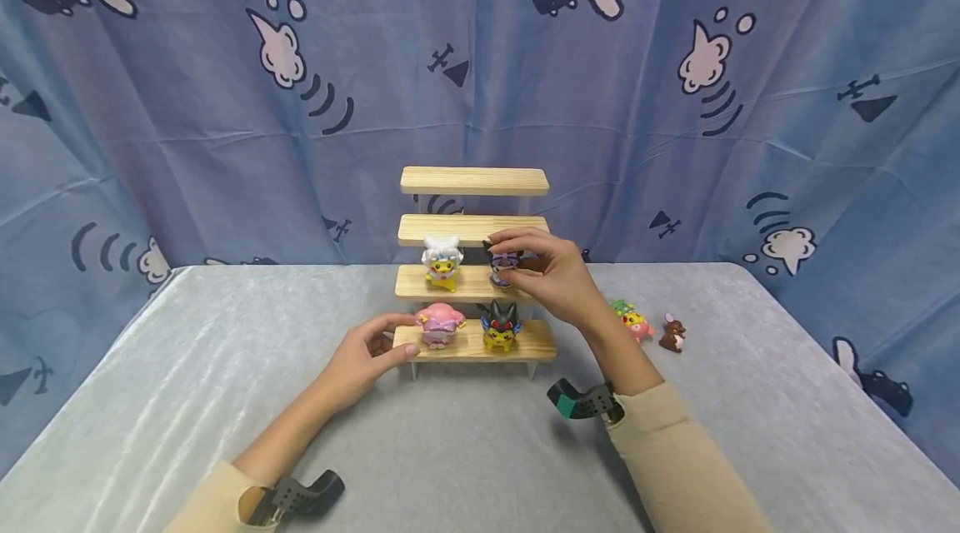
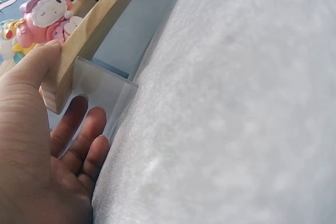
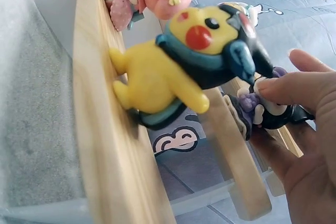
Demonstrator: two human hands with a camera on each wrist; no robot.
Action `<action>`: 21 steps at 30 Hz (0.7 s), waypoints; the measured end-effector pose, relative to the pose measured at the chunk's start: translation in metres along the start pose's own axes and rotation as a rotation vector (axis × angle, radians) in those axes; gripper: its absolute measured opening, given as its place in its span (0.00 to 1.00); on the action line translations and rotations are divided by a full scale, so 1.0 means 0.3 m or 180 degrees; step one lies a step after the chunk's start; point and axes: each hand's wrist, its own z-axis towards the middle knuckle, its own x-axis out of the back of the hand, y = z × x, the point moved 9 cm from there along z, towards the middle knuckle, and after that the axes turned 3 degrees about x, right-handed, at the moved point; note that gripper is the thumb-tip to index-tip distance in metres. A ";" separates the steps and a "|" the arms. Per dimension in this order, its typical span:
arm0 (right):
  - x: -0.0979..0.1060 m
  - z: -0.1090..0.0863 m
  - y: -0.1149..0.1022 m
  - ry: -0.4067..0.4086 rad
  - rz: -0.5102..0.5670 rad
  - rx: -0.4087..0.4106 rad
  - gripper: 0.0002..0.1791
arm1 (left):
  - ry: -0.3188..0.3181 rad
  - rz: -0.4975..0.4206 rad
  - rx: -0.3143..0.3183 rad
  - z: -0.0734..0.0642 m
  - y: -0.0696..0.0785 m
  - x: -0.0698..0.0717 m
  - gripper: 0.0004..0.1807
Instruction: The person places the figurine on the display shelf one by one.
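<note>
A four-step wooden display stand (image 1: pixel 472 181) with clear supports stands on the table. My right hand (image 1: pixel 553 275) pinches a black-and-purple figurine (image 3: pixel 251 103) between thumb and fingers, at the right of the second step from the bottom. My left hand (image 1: pixel 367 358) holds the left end of the lowest step, thumb (image 2: pixel 44 59) against the wood, other fingers by the clear support (image 2: pixel 118 85). On that step stand a pink figurine (image 1: pixel 439 325) and a yellow figurine in a black-eared hood (image 1: pixel 500 326). A white-hatted yellow figurine (image 1: pixel 442 263) shares the second step with the pinched one.
Right of the stand, a pink-and-yellow figurine (image 1: pixel 633 321) with green on top and a small brown figurine (image 1: pixel 672 333) lie on the grey tabletop (image 1: pixel 465 450). A blue patterned curtain (image 1: pixel 480 42) hangs behind the table.
</note>
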 end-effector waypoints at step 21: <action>0.004 -0.005 0.007 -0.0050 -0.0049 -0.0113 0.18 | -0.0010 0.0022 -0.0021 -0.003 0.006 -0.001 0.22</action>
